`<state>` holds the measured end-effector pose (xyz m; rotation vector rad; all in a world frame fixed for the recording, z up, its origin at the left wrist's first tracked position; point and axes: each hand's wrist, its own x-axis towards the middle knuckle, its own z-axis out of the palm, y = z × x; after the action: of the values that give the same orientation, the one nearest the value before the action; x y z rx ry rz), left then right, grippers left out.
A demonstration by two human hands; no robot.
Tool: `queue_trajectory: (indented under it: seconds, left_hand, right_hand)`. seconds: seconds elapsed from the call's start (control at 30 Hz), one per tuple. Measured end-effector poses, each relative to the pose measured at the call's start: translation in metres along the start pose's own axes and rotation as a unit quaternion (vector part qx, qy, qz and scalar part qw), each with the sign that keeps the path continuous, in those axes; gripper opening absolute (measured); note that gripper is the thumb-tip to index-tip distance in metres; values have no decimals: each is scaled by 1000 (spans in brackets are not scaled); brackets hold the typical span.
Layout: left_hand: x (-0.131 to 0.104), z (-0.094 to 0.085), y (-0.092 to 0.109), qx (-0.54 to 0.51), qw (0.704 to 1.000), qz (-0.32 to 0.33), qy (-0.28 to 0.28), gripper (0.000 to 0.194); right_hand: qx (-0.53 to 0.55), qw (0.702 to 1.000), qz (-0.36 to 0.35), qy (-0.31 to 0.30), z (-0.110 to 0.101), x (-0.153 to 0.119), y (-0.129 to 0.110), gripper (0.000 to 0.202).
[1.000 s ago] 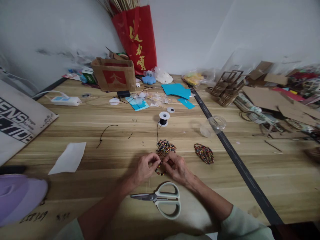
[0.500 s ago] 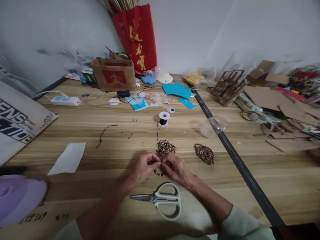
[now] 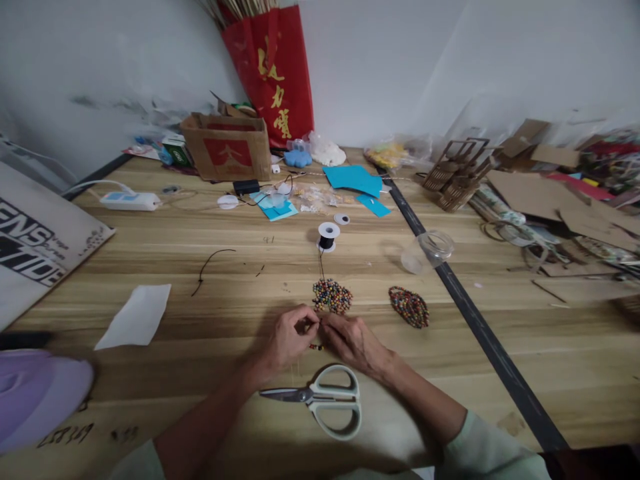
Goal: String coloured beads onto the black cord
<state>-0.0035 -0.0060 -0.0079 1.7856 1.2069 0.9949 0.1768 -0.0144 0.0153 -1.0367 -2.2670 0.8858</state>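
My left hand (image 3: 293, 337) and my right hand (image 3: 353, 340) meet fingertip to fingertip over the table, both pinched. A short string of coloured beads (image 3: 316, 347) hangs just below the left fingertips, its cord gripped there. Whatever sits in the right pinch is too small and covered to name. Just beyond the fingers lies a pile of loose multicoloured beads (image 3: 333, 296). From a white spool of black cord (image 3: 328, 237), thin cord runs down to this pile. Scissors with pale handles (image 3: 320, 399) lie near my wrists, and a coil of strung beads (image 3: 409, 307) rests off to the right.
A clear plastic container (image 3: 425, 252) stands by the dark strip (image 3: 470, 313) crossing the table. White paper (image 3: 134, 317) and a purple object (image 3: 40, 393) are at left. Along the back are a cardboard box (image 3: 230, 150), blue pieces (image 3: 353, 179) and a red bag (image 3: 277, 80).
The right fingers have folded in closer against the left ones, and less of the bead string shows below. The cord near the spool has shifted to the right.
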Motion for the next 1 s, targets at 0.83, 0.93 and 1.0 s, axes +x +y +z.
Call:
queue_trajectory:
  seconds: [0.83,0.93,1.0]
  left_hand:
    - [10,-7,-7,-234,958,-162,-29,25]
    - [10,-8,-4,-248,954,-165,-23,25]
    - [11,-9,-1,-261,950,-171,-20,24]
  right_hand:
    - [64,995,25,66,10,-2,8,16]
    - [41,997,15,61,8,-2,7,17]
    - [25,998,-2,54,6,-2,6,19]
